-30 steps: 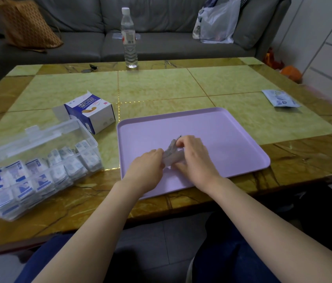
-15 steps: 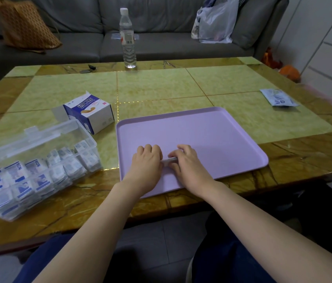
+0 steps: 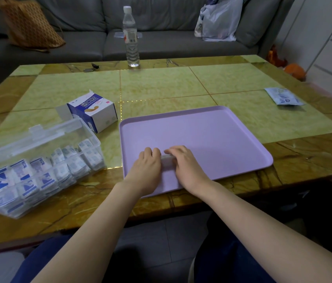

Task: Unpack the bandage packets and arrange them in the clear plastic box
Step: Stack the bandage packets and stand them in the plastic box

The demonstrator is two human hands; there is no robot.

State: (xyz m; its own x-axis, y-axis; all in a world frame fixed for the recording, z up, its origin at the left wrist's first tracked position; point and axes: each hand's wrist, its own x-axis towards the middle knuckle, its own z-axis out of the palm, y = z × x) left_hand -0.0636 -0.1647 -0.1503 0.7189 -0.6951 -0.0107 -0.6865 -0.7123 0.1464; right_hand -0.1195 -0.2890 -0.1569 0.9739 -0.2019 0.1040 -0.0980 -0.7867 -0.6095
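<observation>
Both my hands are down on the near part of the lilac tray (image 3: 212, 135). My left hand (image 3: 147, 167) and my right hand (image 3: 186, 167) grip a small pale stack of bandage packets (image 3: 168, 158) between them, fingers curled over it; most of the stack is hidden. The clear plastic box (image 3: 44, 139) stands tilted at the left with its lid open. Rows of blue-and-white bandage packets (image 3: 38, 174) fill it. An opened blue-and-white bandage carton (image 3: 93, 112) stands between the box and the tray.
A water bottle (image 3: 130, 37) stands at the table's far edge. A flat printed sachet (image 3: 284, 97) lies at the right. Behind the table runs a grey sofa with a brown bag (image 3: 30, 25) and a plastic bag (image 3: 218, 19).
One second ago the hands held the stack raised and on edge above the tray. They have lowered it flat onto the tray and curled over it.
</observation>
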